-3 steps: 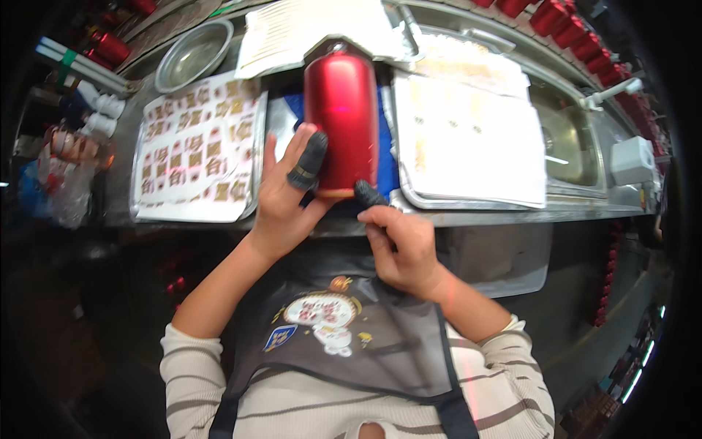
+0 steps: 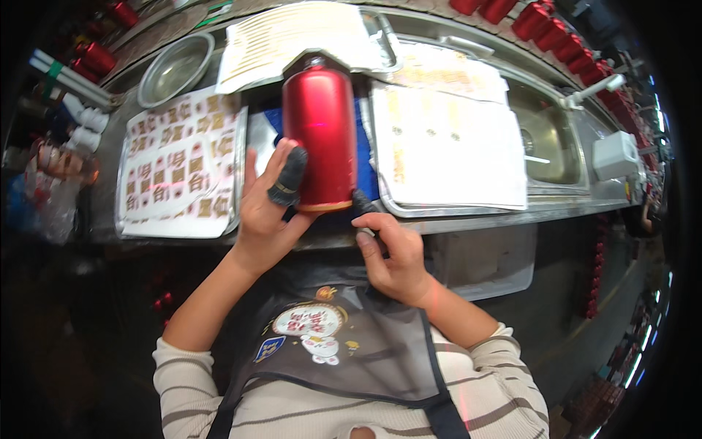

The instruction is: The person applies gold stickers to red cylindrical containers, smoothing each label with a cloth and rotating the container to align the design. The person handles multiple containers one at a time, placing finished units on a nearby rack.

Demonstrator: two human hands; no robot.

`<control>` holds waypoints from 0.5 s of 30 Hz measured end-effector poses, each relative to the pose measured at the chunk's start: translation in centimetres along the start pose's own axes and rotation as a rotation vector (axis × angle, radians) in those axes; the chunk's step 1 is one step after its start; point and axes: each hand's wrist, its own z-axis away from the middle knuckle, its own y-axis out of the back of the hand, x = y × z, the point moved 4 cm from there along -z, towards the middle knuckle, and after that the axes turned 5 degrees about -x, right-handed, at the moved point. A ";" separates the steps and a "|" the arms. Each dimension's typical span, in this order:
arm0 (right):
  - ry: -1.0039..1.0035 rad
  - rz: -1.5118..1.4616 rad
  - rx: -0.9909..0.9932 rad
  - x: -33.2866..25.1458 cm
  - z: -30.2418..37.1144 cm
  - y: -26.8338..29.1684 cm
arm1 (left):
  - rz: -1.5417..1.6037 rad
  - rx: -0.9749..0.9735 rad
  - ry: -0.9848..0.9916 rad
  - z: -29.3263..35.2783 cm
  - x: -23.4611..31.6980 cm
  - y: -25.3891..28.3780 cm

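Note:
A shiny red metal bottle (image 2: 319, 132) lies on a blue cloth (image 2: 368, 172) in the middle, its narrow dark neck pointing away from me and its base near the counter's front edge. Against the left side of the base rests my left hand (image 2: 265, 208), its fingers stretched out and one of them in a black finger cover. At the right of the base is my right hand (image 2: 397, 252), its thumb pressed to the curled fingers. A black-covered fingertip of that hand touches or nearly touches the bottle's lower edge. What the pinch may hold is too small to make out.
Sheets of gold and red printed decals (image 2: 179, 164) lie on a tray at left. Mostly white sheets (image 2: 461, 157) cover a right-hand tray; a striped sheet (image 2: 292, 40) lies behind. A metal bowl (image 2: 175, 69), a sink (image 2: 545, 135), a white container (image 2: 614, 154) and several red bottles (image 2: 532, 20) stand around.
The whole view has shifted, so the counter, bottle and hands sit a little farther left and lower. Both hands keep nearly the same places at the bottle's base.

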 end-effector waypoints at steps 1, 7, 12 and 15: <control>-0.050 -0.002 -0.003 -0.3 0.2 -0.2 | -0.027 0.000 -0.018 0.0 0.2 0.2; 0.222 0.261 -0.052 -2.1 -0.6 0.0 | -0.086 -0.020 -0.044 -1.2 2.0 0.7; 0.426 0.474 -0.262 -3.8 -3.1 1.6 | -0.053 -0.033 -0.005 -1.2 1.7 0.4; 0.573 0.605 -0.377 -4.4 -4.7 -0.1 | -0.092 -0.034 0.004 -0.8 1.3 0.1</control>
